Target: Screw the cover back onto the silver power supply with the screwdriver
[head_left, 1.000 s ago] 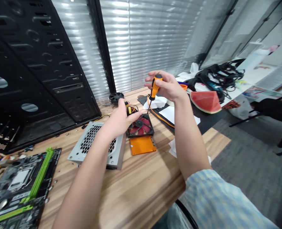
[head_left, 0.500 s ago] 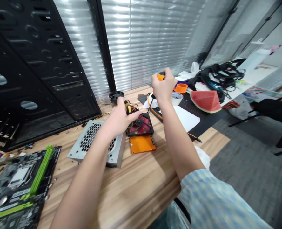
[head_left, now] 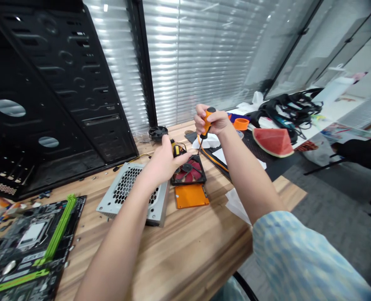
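My right hand (head_left: 213, 120) is closed around the orange and black handle of a screwdriver (head_left: 207, 121). Its thin shaft points down at the far corner of a computer fan (head_left: 190, 170) with dark red blades in a black frame. On the fan's left side, my left hand (head_left: 164, 162) has its thumb stretched over the far edge; its other fingers are mostly hidden and seem to grip the frame. A yellow and black part (head_left: 175, 149) shows just behind that thumb. Touching the fan's near side lies a flat orange drive-like plate (head_left: 191, 196). A grey perforated metal housing (head_left: 110, 200) sits under my left forearm.
A black computer case (head_left: 63, 83) stands at the left, with a motherboard (head_left: 31, 242) in front of it. Behind my hands is a small black fan (head_left: 158, 133). To the right are an orange tape roll (head_left: 241, 123), a watermelon-slice object (head_left: 273, 141) and white paper (head_left: 238, 205).
My right hand has lowered and turned, its fingers now around the handle's side instead of over its top. My left hand stays at the fan. The whole view has shifted slightly.
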### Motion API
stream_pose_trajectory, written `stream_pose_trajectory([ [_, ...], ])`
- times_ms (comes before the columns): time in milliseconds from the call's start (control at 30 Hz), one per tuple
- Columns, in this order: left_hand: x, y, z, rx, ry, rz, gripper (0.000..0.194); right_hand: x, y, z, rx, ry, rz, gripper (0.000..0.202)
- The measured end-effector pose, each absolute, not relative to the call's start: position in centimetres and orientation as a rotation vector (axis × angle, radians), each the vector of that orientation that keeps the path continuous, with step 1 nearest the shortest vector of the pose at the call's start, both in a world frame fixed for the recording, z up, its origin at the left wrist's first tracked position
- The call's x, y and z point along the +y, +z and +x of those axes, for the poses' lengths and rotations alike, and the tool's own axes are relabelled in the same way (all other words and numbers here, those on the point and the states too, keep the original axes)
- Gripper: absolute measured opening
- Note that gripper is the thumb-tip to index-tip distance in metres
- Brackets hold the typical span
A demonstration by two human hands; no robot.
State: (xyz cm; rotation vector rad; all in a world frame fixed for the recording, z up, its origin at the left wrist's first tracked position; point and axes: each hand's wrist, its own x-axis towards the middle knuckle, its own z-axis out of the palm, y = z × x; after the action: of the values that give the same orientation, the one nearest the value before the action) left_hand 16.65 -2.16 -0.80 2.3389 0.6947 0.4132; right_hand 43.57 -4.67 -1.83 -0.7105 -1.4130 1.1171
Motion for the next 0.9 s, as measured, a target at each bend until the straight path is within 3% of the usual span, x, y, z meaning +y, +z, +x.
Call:
stream_pose_trajectory([
  [100, -2.1, -0.9, 16.6, 0.682, 0.436, 2.331, 0.047, -4.4, -2.0, 42.7, -1.408, 1.179, -0.676, 0.041],
  [233, -2.2, -1.1, 16.6, 0.685, 0.461, 2.349, 0.047, -5.0, -1.8, 41.2, -1.184, 0.978, -0.814, 0.040],
  [400, -2.5, -1.1, 16.6, 0.689, 0.477, 2.361, 0.044, -4.9, -1.9, 39.8, -0.940, 0.627, -1.052, 0.044],
  [700, -2.8, -0.8, 16.7, 0.703, 0.444, 2.393, 0.044, -2.8, -4.1, 40.4, -0.589, -0.286, -1.444, 0.032],
  [900, -2.0, -1.2, 16.7, 0.686, 0.456, 2.407, 0.046, -3.2, -3.5, 39.7, -0.788, -0.095, -1.351, 0.036],
])
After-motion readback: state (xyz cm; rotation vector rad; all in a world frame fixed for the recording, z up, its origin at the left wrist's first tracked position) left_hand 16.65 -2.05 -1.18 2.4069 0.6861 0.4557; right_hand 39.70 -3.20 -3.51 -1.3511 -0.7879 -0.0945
